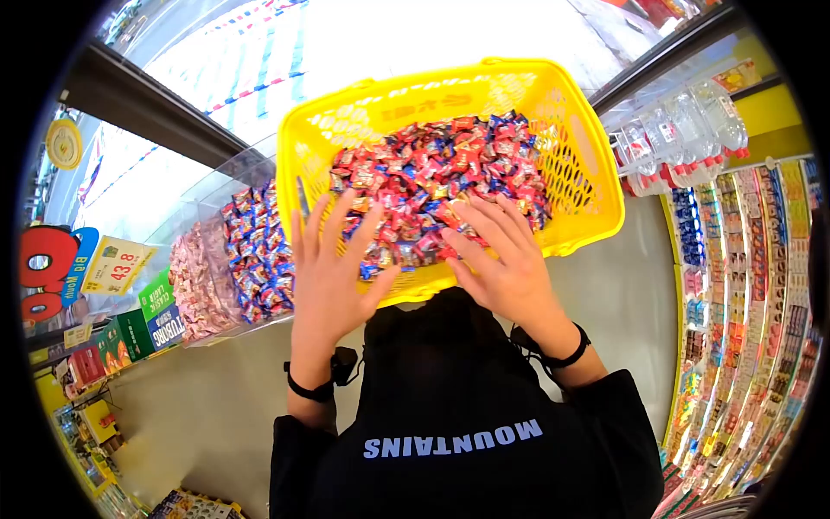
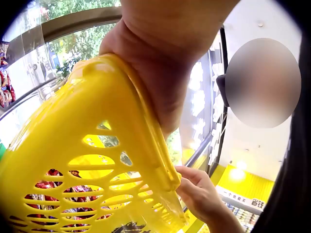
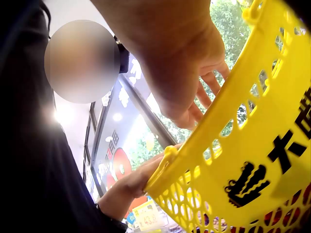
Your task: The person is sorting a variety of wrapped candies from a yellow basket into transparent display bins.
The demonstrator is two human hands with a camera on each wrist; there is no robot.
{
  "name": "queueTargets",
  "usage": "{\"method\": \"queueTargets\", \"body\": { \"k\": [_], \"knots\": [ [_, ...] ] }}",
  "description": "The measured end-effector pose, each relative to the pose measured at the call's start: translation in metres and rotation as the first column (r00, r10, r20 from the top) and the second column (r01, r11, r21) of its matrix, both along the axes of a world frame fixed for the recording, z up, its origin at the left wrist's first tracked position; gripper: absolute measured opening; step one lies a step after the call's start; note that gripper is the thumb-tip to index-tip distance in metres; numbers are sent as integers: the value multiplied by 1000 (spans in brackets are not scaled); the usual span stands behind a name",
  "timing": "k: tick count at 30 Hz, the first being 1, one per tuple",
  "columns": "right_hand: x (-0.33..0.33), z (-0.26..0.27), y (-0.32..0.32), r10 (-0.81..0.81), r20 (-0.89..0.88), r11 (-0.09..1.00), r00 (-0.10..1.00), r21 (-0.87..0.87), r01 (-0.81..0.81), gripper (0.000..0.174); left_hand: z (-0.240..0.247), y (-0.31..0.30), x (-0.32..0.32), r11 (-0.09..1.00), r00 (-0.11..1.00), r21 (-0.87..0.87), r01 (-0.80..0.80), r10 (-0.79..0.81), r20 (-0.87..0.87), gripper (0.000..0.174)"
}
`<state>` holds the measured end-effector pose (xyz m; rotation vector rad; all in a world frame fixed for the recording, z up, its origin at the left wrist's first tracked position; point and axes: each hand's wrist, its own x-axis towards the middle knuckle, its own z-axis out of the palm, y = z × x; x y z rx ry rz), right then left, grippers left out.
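A yellow plastic basket (image 1: pixel 596 186) with slotted walls holds a heap of small wrapped candies (image 1: pixel 441 164), mostly red and blue. My left hand (image 1: pixel 333 272) lies over the basket's near left corner with fingers spread and nearly straight. From the left wrist view, the heel of this hand (image 2: pixel 160 73) is right at the basket's rim (image 2: pixel 141 97). My right hand (image 1: pixel 510 264) reaches over the near rim, its extended fingertips close over the candies. In the right wrist view, the right hand's fingers (image 3: pixel 209 87) hang loosely inside the rim.
Left of the basket, a clear bin holds blue-and-red wrapped candies (image 1: pixel 258 251) beside pink-wrapped ones (image 1: pixel 201 281). A price card (image 1: pixel 118 265) and drink boxes (image 1: pixel 164 324) stand farther left. Bottles (image 1: pixel 692 130) and long stocked shelves (image 1: pixel 743 303) line the right, with floor (image 1: pixel 614 311) between.
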<state>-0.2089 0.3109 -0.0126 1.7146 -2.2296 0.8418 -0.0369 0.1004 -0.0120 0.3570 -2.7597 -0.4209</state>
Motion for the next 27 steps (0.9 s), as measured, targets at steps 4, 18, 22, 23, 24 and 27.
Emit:
{"method": "queueTargets", "body": {
  "k": [4, 18, 22, 23, 24, 27],
  "knots": [
    [-31, -1, 25, 36, 0, 999, 999, 41, -36, 34, -3, 8, -9, 996, 997, -44, -81, 81, 7, 69],
    [-94, 60, -46, 424, -135, 878, 895, 302, -371, 31, -9, 2, -5, 997, 996, 30, -74, 75, -43, 59],
    [-119, 19, -96, 481, 7, 763, 877, 489, -422, 29, -10, 1, -6, 997, 996, 54, -64, 67, -54, 55],
    [-124, 4, -110, 468, 15, 729, 884, 558, -396, 31, -11, 1, -6, 996, 996, 61, -66, 69, -52, 54],
    [-124, -9, -120, 454, 23, 691, 891, 622, -368, 34, -12, 1, -6, 995, 996, 67, -69, 73, -59, 52],
    [-116, -27, -145, 396, 10, 486, 918, 846, -219, 47, -13, 1, -5, 994, 993, 71, -80, 86, -83, 51]
  ]
}}
